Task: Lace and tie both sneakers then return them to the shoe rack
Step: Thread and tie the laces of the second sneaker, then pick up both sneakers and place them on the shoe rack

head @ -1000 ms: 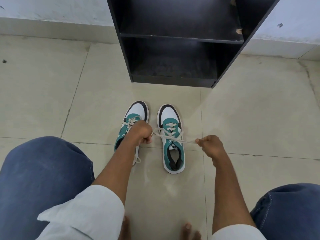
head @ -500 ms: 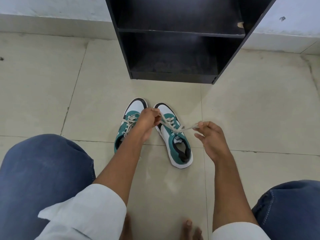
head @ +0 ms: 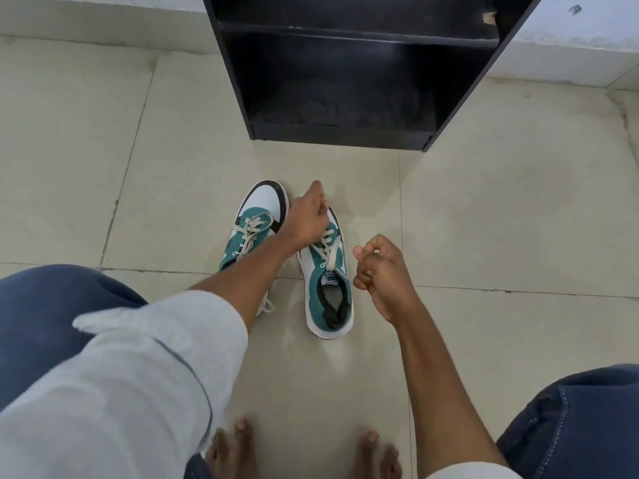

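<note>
Floor of pale tile carries all items. Black shoe rack stands at the far side, its lower shelf open toward both sneakers. Left sneaker and right sneaker lie side by side on the floor, well short of the rack, toes toward it. Left hand reaches across the right sneaker's toe, covering it; whether its fingers grip the lace cannot be told. Right hand sits just beside that sneaker's right edge, fingers curled together, contents not visible. Bare toes show at the near edge.
</note>
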